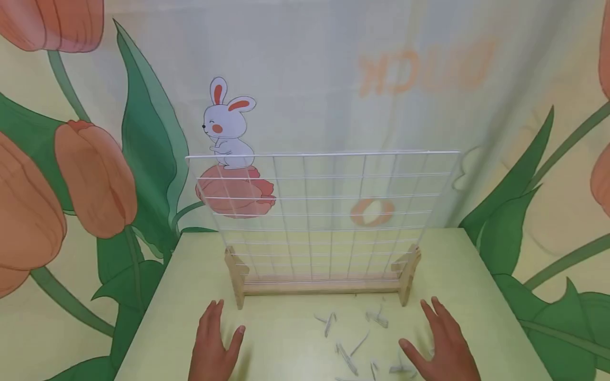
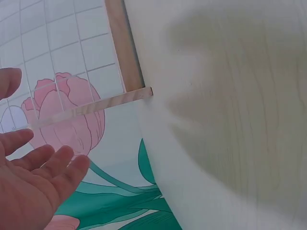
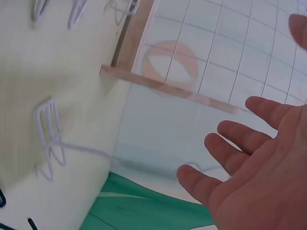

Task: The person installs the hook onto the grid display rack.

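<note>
A white wire grid panel stands upright in a wooden stand on the table. Several white wire hooks lie scattered in front of it, towards the right; the right wrist view shows one hook closer up. My left hand hovers in front of the stand's left foot, fingers spread and holding nothing. Beyond the stand's right foot and beside the hooks is my right hand, its fingers extended and nothing in its grasp. Both wrist views show the palms bare.
The pale table carries the stand near its far edge. A printed curtain with tulips and a rabbit hangs behind and along both sides. Dark thin pieces show at the lower left corner of the right wrist view.
</note>
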`<state>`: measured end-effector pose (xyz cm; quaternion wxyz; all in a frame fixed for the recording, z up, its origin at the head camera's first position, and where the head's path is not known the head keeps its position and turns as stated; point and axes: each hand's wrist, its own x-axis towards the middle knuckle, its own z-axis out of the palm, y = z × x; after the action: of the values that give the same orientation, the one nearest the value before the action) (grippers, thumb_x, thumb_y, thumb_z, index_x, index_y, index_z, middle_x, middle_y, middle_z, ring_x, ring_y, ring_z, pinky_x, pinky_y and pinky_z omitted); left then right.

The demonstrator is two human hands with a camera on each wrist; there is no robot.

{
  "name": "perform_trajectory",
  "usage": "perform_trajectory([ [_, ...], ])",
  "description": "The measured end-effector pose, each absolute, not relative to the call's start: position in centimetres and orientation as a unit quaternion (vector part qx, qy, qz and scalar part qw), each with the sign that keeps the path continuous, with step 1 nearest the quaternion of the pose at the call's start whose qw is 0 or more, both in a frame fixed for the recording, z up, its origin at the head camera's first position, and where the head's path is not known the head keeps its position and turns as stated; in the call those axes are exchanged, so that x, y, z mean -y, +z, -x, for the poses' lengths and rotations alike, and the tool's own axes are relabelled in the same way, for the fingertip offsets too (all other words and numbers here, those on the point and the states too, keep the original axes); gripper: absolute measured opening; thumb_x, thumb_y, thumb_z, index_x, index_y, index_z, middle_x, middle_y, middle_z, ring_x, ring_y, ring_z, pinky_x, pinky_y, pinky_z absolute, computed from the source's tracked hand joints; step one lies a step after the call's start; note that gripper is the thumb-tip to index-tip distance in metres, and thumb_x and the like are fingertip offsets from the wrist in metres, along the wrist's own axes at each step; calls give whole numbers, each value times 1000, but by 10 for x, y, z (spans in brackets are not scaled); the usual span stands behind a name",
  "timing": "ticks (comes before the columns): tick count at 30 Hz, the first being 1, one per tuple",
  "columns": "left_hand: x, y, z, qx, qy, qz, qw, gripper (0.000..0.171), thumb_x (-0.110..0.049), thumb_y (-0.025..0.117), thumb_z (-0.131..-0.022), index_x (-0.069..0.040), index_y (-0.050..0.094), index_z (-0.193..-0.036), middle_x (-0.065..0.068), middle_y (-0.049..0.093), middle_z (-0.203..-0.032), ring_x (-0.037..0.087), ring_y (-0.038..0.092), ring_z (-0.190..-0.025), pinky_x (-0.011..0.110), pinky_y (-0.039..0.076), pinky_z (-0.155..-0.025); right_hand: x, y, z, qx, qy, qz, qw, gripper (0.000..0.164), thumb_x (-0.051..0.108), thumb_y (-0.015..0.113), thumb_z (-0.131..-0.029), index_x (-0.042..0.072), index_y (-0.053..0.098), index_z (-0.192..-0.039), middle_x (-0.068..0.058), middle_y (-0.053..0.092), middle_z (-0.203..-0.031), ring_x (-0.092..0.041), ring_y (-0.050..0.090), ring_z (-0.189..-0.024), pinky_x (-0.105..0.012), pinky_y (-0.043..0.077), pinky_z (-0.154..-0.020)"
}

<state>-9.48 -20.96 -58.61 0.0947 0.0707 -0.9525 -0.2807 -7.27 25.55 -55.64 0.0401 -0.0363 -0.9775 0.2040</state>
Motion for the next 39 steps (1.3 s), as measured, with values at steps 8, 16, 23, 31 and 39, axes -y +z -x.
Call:
perform_trajectory([
  [8, 212, -594, 104, 930, -327, -65, 153, 66, -35, 67, -95, -10, 37, -148, 14, 38, -148, 32, 47, -127, 56, 49, -97, -250, -560, 87, 944, 323, 60, -34, 101, 83, 49, -80, 14, 34, -152, -15, 33, -157, -36, 35, -140, -66, 38, -105],
  [16, 207, -603, 125, 905, -395, -102, 120, 61, -31, 64, -97, -13, 36, -148, 12, 40, -146, 32, 51, -125, 51, 53, -95, -244, -573, 99, 924, 378, 48, -9, 81, 74, 54, -85, 19, 45, -143, -9, 48, -144, -33, 49, -131, -56, 47, -100],
  [23, 210, -607, 145, 883, -443, -101, 114, 60, -26, 62, -98, -11, 34, -149, 14, 39, -147, 33, 50, -131, 48, 52, -96, -236, -587, 107, 899, 434, 52, -13, 63, 63, 64, -86, 22, 55, -134, -5, 57, -137, -26, 56, -125, -46, 51, -100],
  [31, 206, -610, 164, 854, -487, -99, 154, 56, -20, 64, -97, -12, 39, -146, 13, 45, -140, 31, 49, -128, 51, 49, -100, -228, -597, 103, 879, 473, 54, -14, 39, 38, 73, -90, 23, 63, -125, -2, 67, -124, -21, 63, -114, -37, 55, -93],
  [39, 200, -615, 177, 827, -517, -129, 178, 54, -23, 62, -98, -15, 39, -146, 11, 45, -141, 31, 46, -130, 56, 42, -106, -222, -601, 93, 873, 479, 80, -43, 46, 49, 72, -86, 20, 66, -121, 0, 69, -117, -13, 64, -106, -35, 55, -89],
])
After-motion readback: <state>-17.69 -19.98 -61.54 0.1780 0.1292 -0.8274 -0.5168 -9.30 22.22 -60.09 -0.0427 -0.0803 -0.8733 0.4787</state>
